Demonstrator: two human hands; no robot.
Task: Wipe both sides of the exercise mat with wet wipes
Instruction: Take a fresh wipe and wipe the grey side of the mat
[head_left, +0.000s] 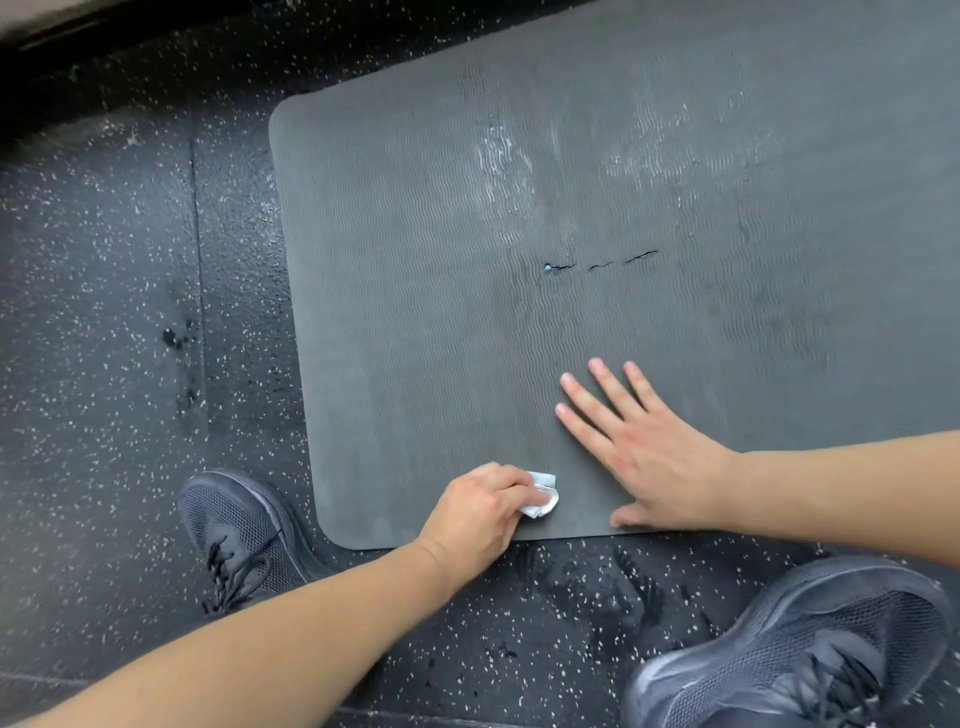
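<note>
Two hands are on the exercise mat (467, 312) lying flat on the speckled floor (104, 312): my left hand (475, 512) is closed on a crumpled wet wipe (543, 501) by the near edge while my right hand (641, 452) lies open and empty, pinning the mat, so I'd wipe in firm overlapping strokes, lightly over the tears (597, 262).

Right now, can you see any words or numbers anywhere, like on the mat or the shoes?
None to read.
Exercise mat: only a wavy texture, wet streaks and small tears.
Wet wipe in the left hand: no print visible.
Shoes: dark, no logo or lettering shows.
Speckled floor: no signs.
</note>
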